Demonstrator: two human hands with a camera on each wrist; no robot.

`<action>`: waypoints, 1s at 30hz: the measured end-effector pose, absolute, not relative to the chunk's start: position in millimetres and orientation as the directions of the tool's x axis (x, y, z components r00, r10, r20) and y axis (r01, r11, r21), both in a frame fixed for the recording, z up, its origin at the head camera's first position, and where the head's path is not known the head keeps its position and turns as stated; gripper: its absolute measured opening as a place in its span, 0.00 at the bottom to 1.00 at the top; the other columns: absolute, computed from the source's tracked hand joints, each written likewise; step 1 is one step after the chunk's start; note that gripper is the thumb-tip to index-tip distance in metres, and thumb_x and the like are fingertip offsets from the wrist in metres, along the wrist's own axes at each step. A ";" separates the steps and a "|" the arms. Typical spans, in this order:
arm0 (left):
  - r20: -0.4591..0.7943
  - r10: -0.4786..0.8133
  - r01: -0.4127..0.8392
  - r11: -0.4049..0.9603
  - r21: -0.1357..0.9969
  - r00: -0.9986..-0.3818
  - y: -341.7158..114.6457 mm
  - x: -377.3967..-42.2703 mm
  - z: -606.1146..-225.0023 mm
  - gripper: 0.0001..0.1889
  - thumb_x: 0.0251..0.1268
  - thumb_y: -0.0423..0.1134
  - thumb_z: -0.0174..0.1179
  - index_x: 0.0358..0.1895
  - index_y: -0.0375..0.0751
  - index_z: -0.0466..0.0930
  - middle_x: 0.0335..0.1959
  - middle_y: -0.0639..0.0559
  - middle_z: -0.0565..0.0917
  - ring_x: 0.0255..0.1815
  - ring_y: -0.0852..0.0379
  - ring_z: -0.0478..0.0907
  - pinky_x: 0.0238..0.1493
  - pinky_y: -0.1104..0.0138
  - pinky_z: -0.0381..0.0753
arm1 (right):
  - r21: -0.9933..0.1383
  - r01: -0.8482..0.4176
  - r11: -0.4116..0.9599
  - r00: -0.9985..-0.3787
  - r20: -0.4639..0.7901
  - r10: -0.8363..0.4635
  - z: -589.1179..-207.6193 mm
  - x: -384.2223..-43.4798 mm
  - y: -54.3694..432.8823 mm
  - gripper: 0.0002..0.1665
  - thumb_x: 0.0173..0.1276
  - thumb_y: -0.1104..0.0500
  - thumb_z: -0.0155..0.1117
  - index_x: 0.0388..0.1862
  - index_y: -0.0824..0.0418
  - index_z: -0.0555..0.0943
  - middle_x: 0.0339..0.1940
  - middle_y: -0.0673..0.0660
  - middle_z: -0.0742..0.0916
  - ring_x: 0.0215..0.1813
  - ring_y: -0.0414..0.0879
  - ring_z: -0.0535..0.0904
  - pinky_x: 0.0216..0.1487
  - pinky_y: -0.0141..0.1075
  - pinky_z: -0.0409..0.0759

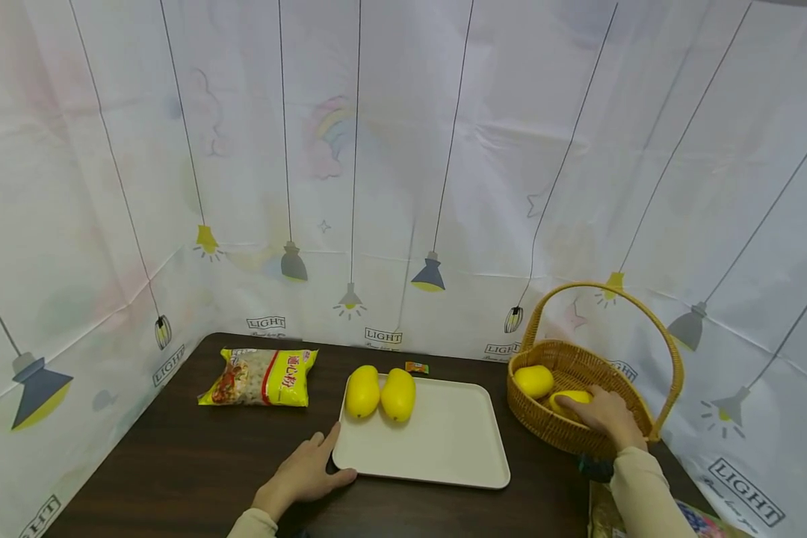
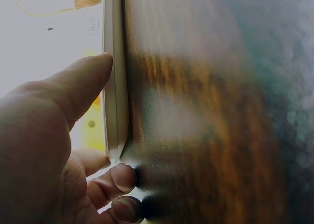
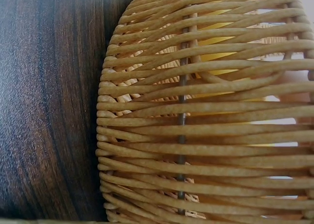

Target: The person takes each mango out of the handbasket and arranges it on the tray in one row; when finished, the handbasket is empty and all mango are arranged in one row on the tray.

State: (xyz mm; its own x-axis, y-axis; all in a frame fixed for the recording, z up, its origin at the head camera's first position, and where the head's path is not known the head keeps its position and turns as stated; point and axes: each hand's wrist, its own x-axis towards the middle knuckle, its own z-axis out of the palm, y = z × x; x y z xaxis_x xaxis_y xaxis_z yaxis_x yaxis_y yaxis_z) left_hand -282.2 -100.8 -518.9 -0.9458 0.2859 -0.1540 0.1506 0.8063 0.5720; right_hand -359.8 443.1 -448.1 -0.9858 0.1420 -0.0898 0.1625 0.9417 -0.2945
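At the basket on the right, my right hand reaches over the rim and grips a yellow oblong fruit, partly hidden under the fingers. A second yellow fruit lies beside it in the wicker basket. The weave of the basket fills most of the right wrist view. My left hand touches the near left corner of a cream tray, thumb and forefinger spread along two edges. In the left wrist view the thumb of the left hand rests against the tray's edge. Two yellow fruits lie side by side on the tray's left part.
A yellow printed bag of food lies at the back left of the dark wood table. Behind the tray is a small orange packet. Another package lies under the right forearm. The basket's tall handle arches above it.
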 end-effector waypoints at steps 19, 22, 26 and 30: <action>-0.159 0.299 0.159 0.805 0.572 -0.941 -101.5 -284.1 -520.1 0.54 0.60 0.70 0.62 0.80 0.40 0.54 0.59 0.36 0.75 0.52 0.43 0.76 0.54 0.44 0.76 | -0.329 0.062 0.942 -0.993 0.078 0.092 -432.8 -353.8 433.2 0.60 0.67 0.23 0.52 0.74 0.73 0.65 0.68 0.81 0.72 0.63 0.75 0.70 0.56 0.64 0.72; -0.148 0.303 0.166 0.799 0.578 -0.942 -101.8 -284.9 -521.9 0.55 0.58 0.72 0.61 0.80 0.41 0.54 0.57 0.37 0.75 0.49 0.45 0.75 0.53 0.45 0.76 | -0.339 0.042 0.940 -0.992 0.100 0.080 -426.8 -353.5 425.7 0.58 0.67 0.24 0.52 0.74 0.71 0.66 0.70 0.80 0.71 0.67 0.78 0.64 0.63 0.69 0.65; -0.129 0.318 0.188 0.792 0.580 -0.939 -103.7 -289.3 -529.7 0.57 0.57 0.75 0.59 0.80 0.40 0.54 0.56 0.37 0.75 0.48 0.46 0.75 0.50 0.46 0.76 | -0.361 0.019 0.932 -0.990 0.123 0.068 -420.2 -352.3 413.3 0.56 0.67 0.24 0.53 0.74 0.68 0.68 0.71 0.78 0.71 0.70 0.77 0.61 0.65 0.71 0.60; -0.121 0.327 0.199 0.786 0.585 -0.937 -104.2 -292.5 -535.7 0.58 0.55 0.76 0.60 0.80 0.39 0.55 0.54 0.38 0.76 0.45 0.47 0.74 0.47 0.47 0.76 | -0.383 -0.019 0.923 -0.986 0.163 0.047 -413.2 -349.6 398.2 0.54 0.66 0.25 0.56 0.73 0.66 0.69 0.69 0.76 0.73 0.68 0.73 0.65 0.61 0.66 0.66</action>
State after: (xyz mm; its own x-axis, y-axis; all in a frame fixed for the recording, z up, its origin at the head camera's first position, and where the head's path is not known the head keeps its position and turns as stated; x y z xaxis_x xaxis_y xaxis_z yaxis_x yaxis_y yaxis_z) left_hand -292.5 -104.2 -535.7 -0.9372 0.3270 -0.1213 0.1987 0.7865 0.5848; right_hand -349.6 398.2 -413.2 -0.9856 0.0469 0.1626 -0.0193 0.9234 -0.3833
